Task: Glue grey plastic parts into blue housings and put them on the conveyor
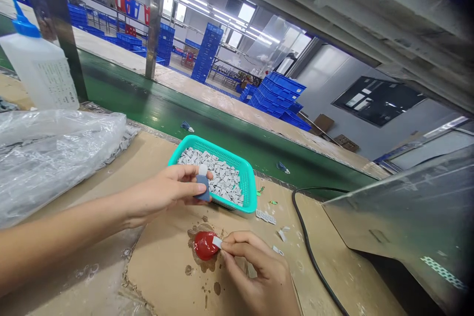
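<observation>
Although the view reaches across a bright factory hall stacked with blue plastic crates [276,96], the work sits close in, on a cardboard-covered workbench [163,266]. A green conveyor belt [155,108] runs just beyond the bench's far edge. To the left lie a crumpled clear plastic bag [55,158] and a white plastic squeeze bottle with a blue nozzle [39,66], while a thin black cable [304,237] curves across the right side of the bench.

Near the far edge sits a teal plastic mesh basket [222,150], filled with small grey-white moulded pieces [222,177]. The left hand [166,195] is closed, pinching a small blue-and-white plastic item [203,185] over the basket's near corner. The right hand [255,269] grips a small white rectangular piece [217,242] between thumb and forefinger, its tip touching a glossy puddle of red paste [205,245] on the cardboard.

That small piece looks easy to lose: a slackened pinch could drop it into the paste. Wet red smears could also foul the fingers, then transfer to the clean pieces in the basket nearby. A careless elbow or tug on the cable might knock the basket.
</observation>
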Available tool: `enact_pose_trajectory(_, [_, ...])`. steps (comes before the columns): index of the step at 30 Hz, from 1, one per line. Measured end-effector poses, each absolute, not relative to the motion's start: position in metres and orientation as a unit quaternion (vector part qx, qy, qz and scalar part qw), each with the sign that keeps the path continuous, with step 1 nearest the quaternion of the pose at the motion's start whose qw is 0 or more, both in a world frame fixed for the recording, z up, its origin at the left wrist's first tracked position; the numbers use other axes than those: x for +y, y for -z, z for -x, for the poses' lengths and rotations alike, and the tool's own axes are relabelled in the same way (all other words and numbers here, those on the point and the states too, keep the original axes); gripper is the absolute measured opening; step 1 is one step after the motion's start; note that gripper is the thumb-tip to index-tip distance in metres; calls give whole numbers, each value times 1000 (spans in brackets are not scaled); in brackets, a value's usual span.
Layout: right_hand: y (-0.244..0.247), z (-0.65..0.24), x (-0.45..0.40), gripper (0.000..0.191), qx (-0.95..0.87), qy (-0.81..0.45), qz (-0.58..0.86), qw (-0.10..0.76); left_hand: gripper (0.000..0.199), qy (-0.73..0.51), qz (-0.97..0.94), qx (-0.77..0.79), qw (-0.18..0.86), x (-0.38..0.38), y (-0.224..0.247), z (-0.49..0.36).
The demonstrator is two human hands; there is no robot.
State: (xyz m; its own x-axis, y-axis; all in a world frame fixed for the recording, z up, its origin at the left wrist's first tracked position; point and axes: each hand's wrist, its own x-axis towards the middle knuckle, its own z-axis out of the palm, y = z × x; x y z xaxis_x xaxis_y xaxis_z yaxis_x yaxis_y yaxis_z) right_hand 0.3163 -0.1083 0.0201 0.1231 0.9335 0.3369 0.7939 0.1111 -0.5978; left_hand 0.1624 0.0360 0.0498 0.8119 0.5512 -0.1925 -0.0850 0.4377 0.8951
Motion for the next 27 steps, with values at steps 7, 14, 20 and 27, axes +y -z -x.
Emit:
enact_pose_trajectory(7, [-20, -316, -108, 14, -669, -79, 645, 361, 21, -229, -586, 266, 730, 42, -49, -164])
enact_pose_trajectory(14, [-31, -315, -106, 14, -674, -25, 620, 400, 24, -212, -624, 280, 698, 47, -45, -164])
enact_pose_trajectory(20, [-35, -317, -105, 14, -678, -41, 619, 393, 22, -191, -649, 261, 688, 47, -43, -164])
enact_pose_trajectory(27, [-39, -316, -103, 13, -684, -47, 619, 382, 24, -185, -660, 275, 674, 45, -42, -164])
